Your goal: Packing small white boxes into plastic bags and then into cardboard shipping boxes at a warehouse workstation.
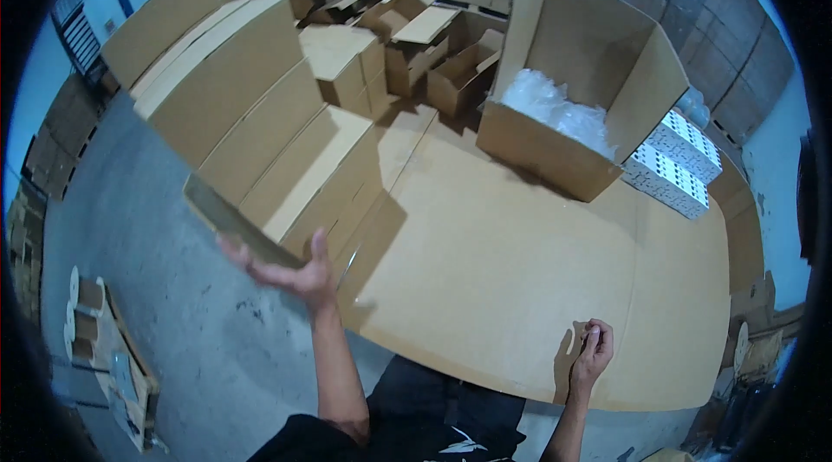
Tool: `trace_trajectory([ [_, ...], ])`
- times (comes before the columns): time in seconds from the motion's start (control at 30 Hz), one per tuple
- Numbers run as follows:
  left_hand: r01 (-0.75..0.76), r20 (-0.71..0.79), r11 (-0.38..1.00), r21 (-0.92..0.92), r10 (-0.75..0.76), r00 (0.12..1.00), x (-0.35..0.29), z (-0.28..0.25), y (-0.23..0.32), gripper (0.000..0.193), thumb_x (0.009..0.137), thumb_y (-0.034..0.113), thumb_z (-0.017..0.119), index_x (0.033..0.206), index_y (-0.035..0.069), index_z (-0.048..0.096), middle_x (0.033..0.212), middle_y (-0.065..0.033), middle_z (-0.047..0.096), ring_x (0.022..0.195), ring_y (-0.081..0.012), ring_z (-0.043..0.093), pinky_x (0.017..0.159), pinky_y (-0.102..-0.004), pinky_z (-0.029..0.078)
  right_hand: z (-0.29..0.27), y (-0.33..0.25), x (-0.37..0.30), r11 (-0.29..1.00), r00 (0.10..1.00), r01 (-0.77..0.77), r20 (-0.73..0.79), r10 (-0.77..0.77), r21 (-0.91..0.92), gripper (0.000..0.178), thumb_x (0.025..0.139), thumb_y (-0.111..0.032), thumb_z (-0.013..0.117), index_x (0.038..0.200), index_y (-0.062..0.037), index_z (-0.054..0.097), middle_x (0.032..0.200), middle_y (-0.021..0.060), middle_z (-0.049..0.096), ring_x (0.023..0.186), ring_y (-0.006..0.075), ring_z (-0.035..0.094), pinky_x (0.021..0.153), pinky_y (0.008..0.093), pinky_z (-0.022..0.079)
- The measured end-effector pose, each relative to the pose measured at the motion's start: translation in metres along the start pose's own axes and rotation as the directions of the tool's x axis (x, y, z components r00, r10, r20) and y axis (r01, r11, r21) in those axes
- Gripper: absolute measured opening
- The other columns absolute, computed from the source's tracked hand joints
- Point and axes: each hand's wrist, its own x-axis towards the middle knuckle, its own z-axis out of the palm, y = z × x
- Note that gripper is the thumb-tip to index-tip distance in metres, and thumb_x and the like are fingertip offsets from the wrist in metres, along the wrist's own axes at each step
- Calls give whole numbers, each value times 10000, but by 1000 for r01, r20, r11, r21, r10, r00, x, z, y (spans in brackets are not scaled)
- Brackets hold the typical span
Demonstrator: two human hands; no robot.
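My left hand (pixel 290 276) is open with its fingers spread, at the near lower end of a stack of brown cardboard boxes (pixel 334 193). Whether its fingertips touch the cardboard, I cannot tell. My right hand (pixel 592 356) is over the near right part of the cardboard-covered table (pixel 511 263), fingers curled and closed. Anything within those fingers is too small or hidden to make out. Farther back stands an open cardboard box (pixel 537 150), tilted in view, with clear plastic bags (pixel 559 111) inside.
White patterned small boxes (pixel 667 176) are stacked at the table's right. Several open cartons (pixel 416 42) lie behind, with wrapped pallets (pixel 719 20) at the back right. On the floor at left stands a wooden pallet (pixel 126 358) with spools.
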Motion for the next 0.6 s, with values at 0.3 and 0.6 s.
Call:
trace_trajectory([
  [0.3, -14, 385, 950, -311, 140, 912, 78, 174, 97, 334, 809, 33, 711, 1125, 44, 605, 1129, -137, 609, 1173, -344, 546, 1061, -486, 403, -2, -1, -5, 991, 997, 36, -65, -45, -129, 135, 998, -75, 567, 971, 32, 645, 938, 103, 610, 850, 170, 578, 747, 306, 489],
  [0.6, 6, 828, 999, -32, 24, 560, 104, 461, 35, 594, 875, 400, 733, 1292, 3, 587, 1269, -239, 627, 1242, -385, 574, 1068, -467, 456, 17, -28, -4, 978, 994, 22, -96, -43, -208, 134, 992, -65, 549, 931, 24, 628, 865, 77, 568, 757, 134, 518, 686, 273, 433],
])
